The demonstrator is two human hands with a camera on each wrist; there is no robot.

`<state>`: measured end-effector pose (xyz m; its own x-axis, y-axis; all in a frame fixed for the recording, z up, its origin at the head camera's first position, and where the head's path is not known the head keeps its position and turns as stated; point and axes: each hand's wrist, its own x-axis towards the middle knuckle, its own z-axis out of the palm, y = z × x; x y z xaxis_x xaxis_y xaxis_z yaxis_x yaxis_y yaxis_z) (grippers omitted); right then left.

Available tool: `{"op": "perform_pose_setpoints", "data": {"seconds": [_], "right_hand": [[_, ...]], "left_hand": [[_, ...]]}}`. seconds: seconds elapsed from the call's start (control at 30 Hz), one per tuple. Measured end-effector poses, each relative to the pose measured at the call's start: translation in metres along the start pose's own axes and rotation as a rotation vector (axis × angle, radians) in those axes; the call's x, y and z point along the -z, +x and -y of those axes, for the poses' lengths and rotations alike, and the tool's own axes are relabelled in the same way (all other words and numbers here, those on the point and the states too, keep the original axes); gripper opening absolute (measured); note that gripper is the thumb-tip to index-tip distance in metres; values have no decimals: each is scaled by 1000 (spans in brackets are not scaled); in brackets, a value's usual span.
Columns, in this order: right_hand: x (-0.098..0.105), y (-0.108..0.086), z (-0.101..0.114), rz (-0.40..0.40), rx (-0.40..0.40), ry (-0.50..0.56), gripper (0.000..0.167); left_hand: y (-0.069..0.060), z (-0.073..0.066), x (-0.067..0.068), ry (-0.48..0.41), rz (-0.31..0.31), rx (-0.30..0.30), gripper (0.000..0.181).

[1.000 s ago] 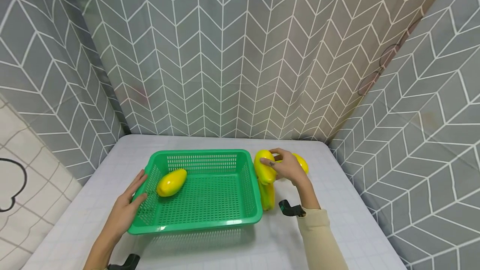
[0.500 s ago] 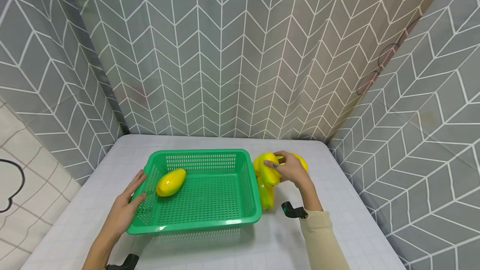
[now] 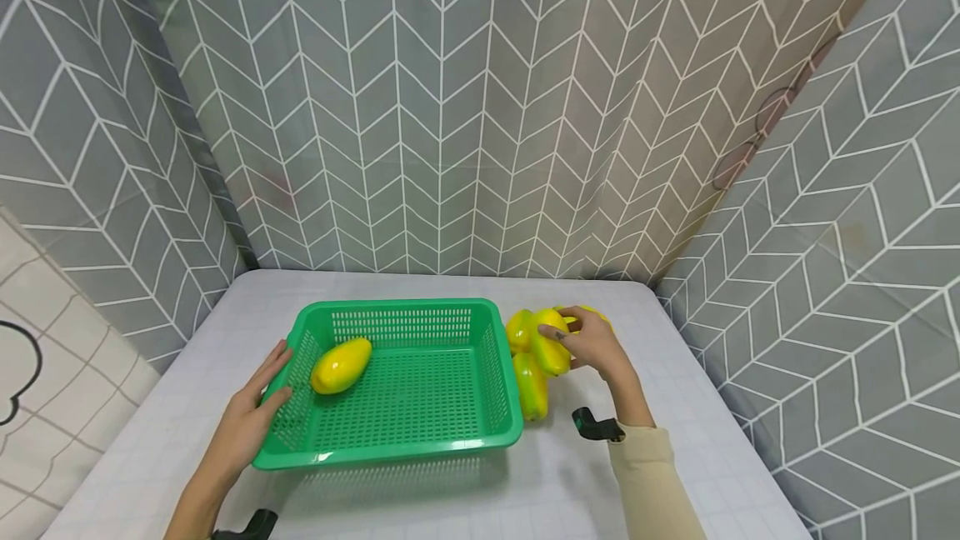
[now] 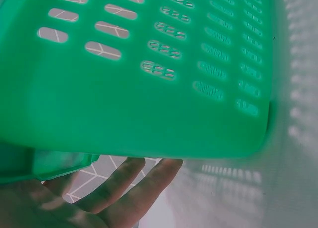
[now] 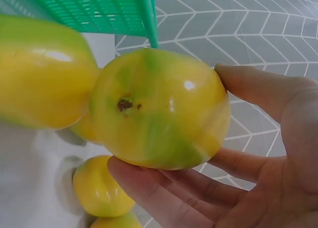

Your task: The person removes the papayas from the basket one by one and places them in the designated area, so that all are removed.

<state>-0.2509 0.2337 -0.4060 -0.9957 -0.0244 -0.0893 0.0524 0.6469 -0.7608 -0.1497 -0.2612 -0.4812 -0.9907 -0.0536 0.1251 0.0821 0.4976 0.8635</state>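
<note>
At the near edge of the white table (image 3: 420, 507), a black device (image 3: 253, 525) sits on your left wrist; a second black device (image 3: 597, 426) is worn at your right, just past the end of the beige sleeve (image 3: 651, 469).

Your left hand (image 3: 251, 411) rests against the left side of the green basket (image 3: 390, 447), thumb at the rim, other fingers extended along the outside. One yellow fruit (image 3: 341, 365) lies inside, toward the left wall, tilted.

Just outside the right wall you have a green-tinged fruit (image 3: 532, 390) lying on the table. Beyond it, your right hand (image 3: 597, 346) grips the held fruit (image 3: 551, 344) between thumb and curled fingers; dark marks show on its end in the right wrist view. You hold it to the right of the basket; whether it touches its neighbours cannot be told.

Just left of that grip, near the basket's far right corner, sits a rear fruit (image 3: 518, 330). Past your knuckles more yellow shows, mostly hidden; the right wrist view gives a round-ended fruit (image 5: 103, 187) and part of a lower fruit (image 5: 118, 223) beside it.

Behind the table hangs a grey curtain (image 3: 442, 123) with white chevron lines.
</note>
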Motion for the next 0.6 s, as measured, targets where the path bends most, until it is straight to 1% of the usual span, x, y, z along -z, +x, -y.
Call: {"op": "perform_pose_setpoints", "data": {"seconds": [0.27, 0.6], "right_hand": [[1, -3, -10, -1, -43, -32, 76], [0, -6, -14, -3, -76, -49, 76]], "left_hand": [[0, 0, 0, 1, 7, 10, 61], [2, -2, 0, 8, 17, 23, 62]]}}
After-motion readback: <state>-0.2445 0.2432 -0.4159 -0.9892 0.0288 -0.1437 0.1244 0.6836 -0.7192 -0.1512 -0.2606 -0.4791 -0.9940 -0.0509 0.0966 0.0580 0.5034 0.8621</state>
